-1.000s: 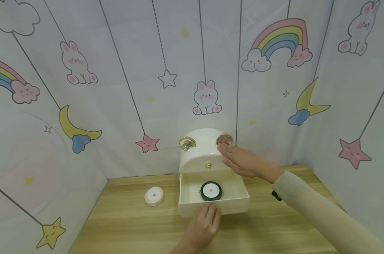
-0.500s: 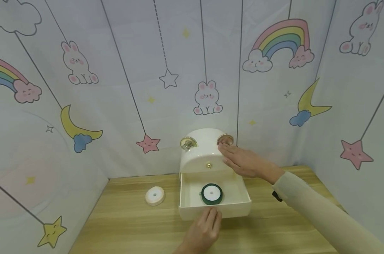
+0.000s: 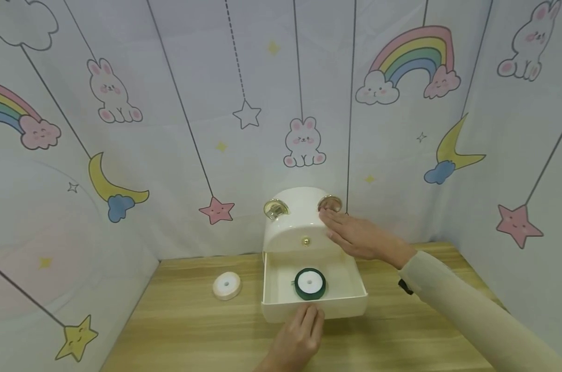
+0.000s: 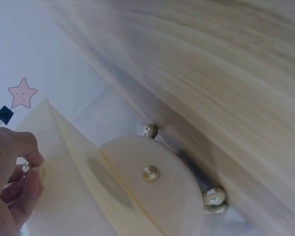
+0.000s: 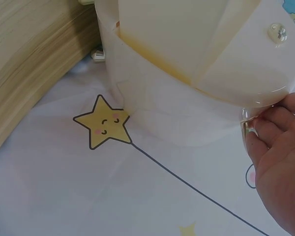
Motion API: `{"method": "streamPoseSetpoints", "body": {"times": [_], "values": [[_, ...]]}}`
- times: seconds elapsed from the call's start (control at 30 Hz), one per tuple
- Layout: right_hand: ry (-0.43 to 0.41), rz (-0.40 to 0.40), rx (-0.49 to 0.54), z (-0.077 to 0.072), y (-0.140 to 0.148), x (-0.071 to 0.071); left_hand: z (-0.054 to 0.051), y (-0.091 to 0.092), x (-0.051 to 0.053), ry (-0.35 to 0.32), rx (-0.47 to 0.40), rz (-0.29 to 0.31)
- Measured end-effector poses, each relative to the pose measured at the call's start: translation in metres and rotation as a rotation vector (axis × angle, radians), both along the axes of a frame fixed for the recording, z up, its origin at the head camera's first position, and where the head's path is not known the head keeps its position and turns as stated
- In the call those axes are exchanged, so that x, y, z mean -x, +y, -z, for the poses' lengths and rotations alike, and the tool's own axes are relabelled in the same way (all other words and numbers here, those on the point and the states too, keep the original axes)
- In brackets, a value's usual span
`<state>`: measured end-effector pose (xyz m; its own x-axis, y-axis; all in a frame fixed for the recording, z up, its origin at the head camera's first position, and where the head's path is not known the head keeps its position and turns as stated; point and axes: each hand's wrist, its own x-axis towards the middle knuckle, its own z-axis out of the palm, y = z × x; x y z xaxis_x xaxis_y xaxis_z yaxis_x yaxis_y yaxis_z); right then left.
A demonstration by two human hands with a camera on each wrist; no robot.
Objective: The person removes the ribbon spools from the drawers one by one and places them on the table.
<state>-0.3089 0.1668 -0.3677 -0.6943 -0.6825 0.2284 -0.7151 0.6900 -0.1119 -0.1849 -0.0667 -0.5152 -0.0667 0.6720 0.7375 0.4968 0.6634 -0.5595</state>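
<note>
A glossy white storage box [image 3: 290, 232] with gold ear-like discs on its top stands at the back of the table, its lower drawer [image 3: 341, 308] pulled out. My left hand [image 3: 294, 336] is at the drawer's front; in the left wrist view its thumb and fingers pinch a small knob [image 4: 26, 168]. Inside the drawer lies a roll of dark green ribbon [image 3: 310, 284] with a white core. With fingers extended, my right hand [image 3: 360, 236] rests on the box's upper right, against the right gold ear [image 3: 330, 203]. A second gold knob [image 3: 306, 241] shows on the panel above the drawer.
Left of the box, a cream ribbon roll [image 3: 227, 286] lies flat on the wood-grain table [image 3: 188, 330]. Close behind the box hangs a white curtain [image 3: 258, 155] printed with rabbits, stars and rainbows; it also runs along both sides.
The drawer has slid slightly further out toward me, with my left hand and the green ribbon roll moving along. It stays put over the last half second. My right hand keeps its place.
</note>
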Motion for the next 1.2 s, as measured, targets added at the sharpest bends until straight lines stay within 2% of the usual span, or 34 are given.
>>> {"method": "streamPoseSetpoints", "body": {"times": [0.47, 0.6, 0.97, 1.2], "values": [[0.008, -0.005, -0.002, 0.003, 0.001, 0.002, 0.003, 0.0, 0.003, -0.033, -0.033, 0.04], [0.009, -0.008, 0.006, 0.003, 0.001, 0.003, 0.001, 0.0, 0.003, -0.032, -0.058, 0.053], [-0.011, 0.002, 0.005, 0.003, 0.001, 0.003, -0.005, 0.0, -0.004, -0.11, -0.075, 0.018], [-0.011, 0.001, 0.01, 0.004, 0.001, 0.004, -0.012, 0.001, -0.006, -0.127, -0.115, 0.048]]}}
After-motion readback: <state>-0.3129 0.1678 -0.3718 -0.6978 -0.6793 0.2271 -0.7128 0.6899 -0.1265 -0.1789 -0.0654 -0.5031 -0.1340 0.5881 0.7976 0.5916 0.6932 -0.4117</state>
